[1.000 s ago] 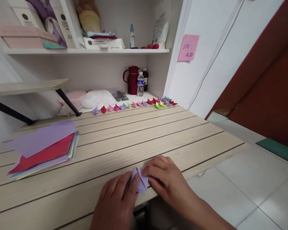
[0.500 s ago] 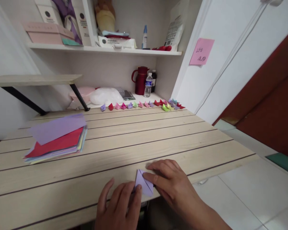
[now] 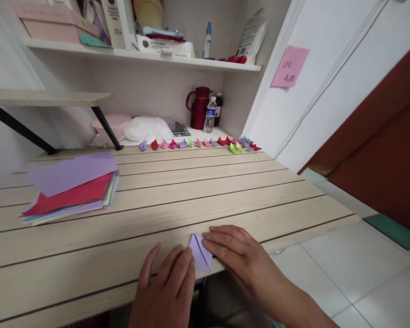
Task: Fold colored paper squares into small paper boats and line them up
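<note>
A small piece of purple folded paper (image 3: 201,255) lies at the table's front edge, its layers meeting along a slanting crease. My left hand (image 3: 169,280) is closed on its left side, index finger and thumb at the edge, while its outer finger sticks out over the wood. From the right, my right hand (image 3: 241,253) holds the paper down with its fingers close together and their tips on the upper right edge. The right thumb is hidden under the hand.
A stack of coloured paper (image 3: 71,187) lies at left on the slatted table (image 3: 150,200). Small folded paper pieces (image 3: 172,144) line its back edge. Behind stand a red jug (image 3: 200,108) and a water bottle (image 3: 210,116). A black-legged riser (image 3: 105,127) stands back left.
My right fingers have drawn closer together and flattened on the paper's right edge. My left thumb has slid off the paper's face to its left edge. The view has shifted slightly.
</note>
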`<state>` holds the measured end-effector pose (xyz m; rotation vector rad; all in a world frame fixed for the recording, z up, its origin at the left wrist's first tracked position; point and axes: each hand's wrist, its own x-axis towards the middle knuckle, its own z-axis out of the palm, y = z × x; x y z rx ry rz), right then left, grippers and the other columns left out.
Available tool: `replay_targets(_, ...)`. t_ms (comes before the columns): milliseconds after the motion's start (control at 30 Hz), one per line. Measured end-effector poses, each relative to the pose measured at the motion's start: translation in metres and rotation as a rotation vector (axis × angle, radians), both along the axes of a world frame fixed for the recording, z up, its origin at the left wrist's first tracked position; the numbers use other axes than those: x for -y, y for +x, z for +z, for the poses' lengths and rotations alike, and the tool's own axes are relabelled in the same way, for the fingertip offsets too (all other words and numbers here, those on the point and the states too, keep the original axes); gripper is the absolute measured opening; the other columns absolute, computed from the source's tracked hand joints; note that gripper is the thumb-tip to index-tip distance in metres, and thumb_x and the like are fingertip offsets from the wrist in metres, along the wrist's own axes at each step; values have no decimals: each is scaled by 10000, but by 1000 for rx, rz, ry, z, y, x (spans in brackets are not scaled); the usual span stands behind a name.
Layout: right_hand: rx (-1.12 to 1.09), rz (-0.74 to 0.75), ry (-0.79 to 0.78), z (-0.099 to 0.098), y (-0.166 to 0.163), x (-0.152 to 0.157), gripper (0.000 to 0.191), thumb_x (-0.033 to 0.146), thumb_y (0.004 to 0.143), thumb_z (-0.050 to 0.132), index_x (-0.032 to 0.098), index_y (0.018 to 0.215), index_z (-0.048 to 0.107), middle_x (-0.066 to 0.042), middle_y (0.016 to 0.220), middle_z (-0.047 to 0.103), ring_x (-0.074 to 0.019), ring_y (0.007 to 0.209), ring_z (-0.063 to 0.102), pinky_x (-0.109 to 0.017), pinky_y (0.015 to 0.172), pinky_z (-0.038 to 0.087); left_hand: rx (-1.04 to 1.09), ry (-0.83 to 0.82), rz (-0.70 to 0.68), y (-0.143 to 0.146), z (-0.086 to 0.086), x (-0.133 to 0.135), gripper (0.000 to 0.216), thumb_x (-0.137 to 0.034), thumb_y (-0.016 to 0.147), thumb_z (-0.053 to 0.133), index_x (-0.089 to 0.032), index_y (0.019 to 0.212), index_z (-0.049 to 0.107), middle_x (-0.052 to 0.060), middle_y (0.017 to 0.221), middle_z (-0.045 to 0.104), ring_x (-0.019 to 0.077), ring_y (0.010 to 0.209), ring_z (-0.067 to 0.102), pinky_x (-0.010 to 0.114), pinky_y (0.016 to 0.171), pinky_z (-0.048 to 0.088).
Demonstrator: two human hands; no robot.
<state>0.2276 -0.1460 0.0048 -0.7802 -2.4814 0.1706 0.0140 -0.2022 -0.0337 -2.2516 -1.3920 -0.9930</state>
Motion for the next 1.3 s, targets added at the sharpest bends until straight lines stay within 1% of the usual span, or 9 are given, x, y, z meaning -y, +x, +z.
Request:
replay_targets(133,66,36,-11,-3,11,6,463,133,1009,446,229,1461,466,-74,1421,598,-238,1369,486,-477,1110,449,52,35,13,1,-8,0,437,-39,890,361,-239,1088,696,1,1089,768,171,1093,642,391,1184,243)
replay_targets(233,150,51,-5,-4,16,9,430,316,1023,505,207,1438,494,-78,1470,553,-264,1424,417,-505,1154,398,46,28,13,3,-13,1,433,-40,889,364,-229,1109,686,5,1123,756,176,1131,622,393,1163,278)
replay_targets(333,203,64,12,-6,18,11,533,475,1016,479,216,1481,444,-68,1528,484,-286,1468,343,-533,1178,354,15,31,26,2,-13,2,447,-40,882,353,-220,1132,677,24,1138,750,191,1148,613,426,1153,293)
replay_targets(533,247,50,127,-13,18,17,647,615,988,418,230,1508,412,-42,1578,403,-303,1495,278,-531,1196,311,-286,42,-44,-15,-5,0,362,-142,896,454,-183,1186,667,12,1220,730,187,1157,610,389,1235,145)
replay_targets(633,233,21,242,-18,15,18,648,631,994,375,207,1476,464,-37,1562,427,-308,1489,292,-526,1216,259,-347,61,-49,-22,0,-2,337,-192,898,507,-176,1197,662,14,1213,736,172,1136,633,392,1255,75)
replay_targets(833,204,-17,369,-19,11,16,608,628,1003,357,218,1405,557,-12,1508,504,-282,1440,394,-473,1233,222,-207,126,-14,-10,11,-3,264,-241,916,569,-196,1150,681,-1,1110,775,135,1047,677,412,1258,69)
replay_targets(967,223,-35,404,-19,9,16,611,638,988,391,211,1380,581,-21,1494,520,-289,1415,431,-479,1213,269,-140,143,69,7,11,-4,470,-519,973,402,-279,1333,587,-30,1311,684,240,1388,430,591,1227,10)
replay_targets(1067,200,-38,447,-22,7,15,576,603,1002,399,207,1377,585,-15,1487,527,-280,1405,446,-473,1234,212,-177,26,84,13,4,-6,531,-571,954,395,-284,1375,546,-51,1376,628,245,1481,263,639,1201,-82)
replay_targets(1300,190,-78,427,-27,7,18,495,516,1004,474,221,1389,572,13,1485,525,-275,1391,459,-471,1257,80,-213,-66,201,13,-10,1,539,-512,948,446,-281,1433,484,-28,1437,577,315,1393,403,688,1179,-65)
